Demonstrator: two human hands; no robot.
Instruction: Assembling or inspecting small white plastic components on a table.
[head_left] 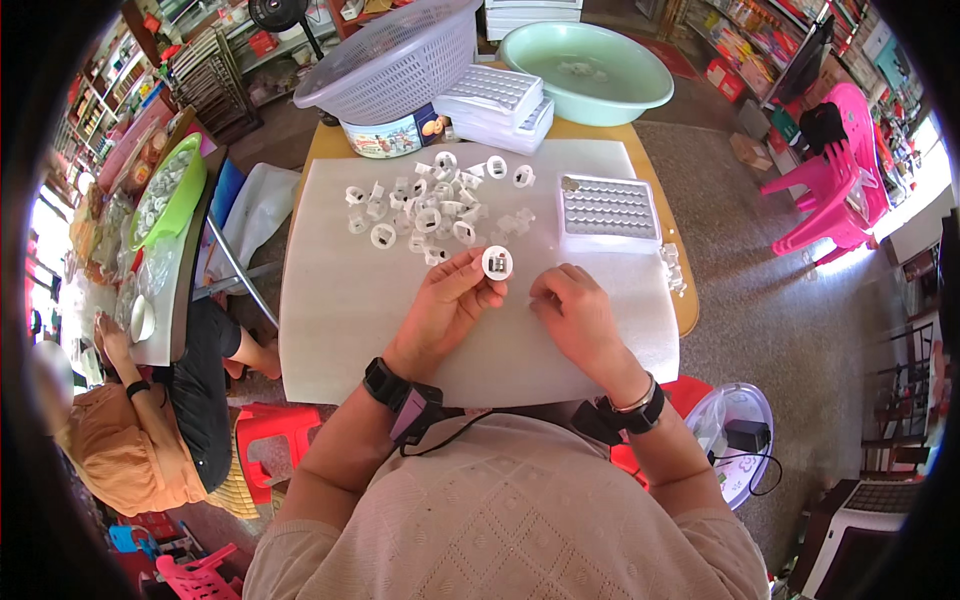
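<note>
Left hand (pixel 447 300): grip closed on one white ring piece (pixel 497 263), held above the white surface (pixel 340 300). Right hand (pixel 573 305): fingers curled, contents cannot be told. Loose pile of ring pieces (pixel 425 210) remains unsorted; tray (pixel 607 210) looks largely filled

Bright, even daylight fills the scene, strongest at the blown-out right edge. Shadows are soft. Fisheye distortion bends the edges inside a black rim; the centre is sharp.
</note>
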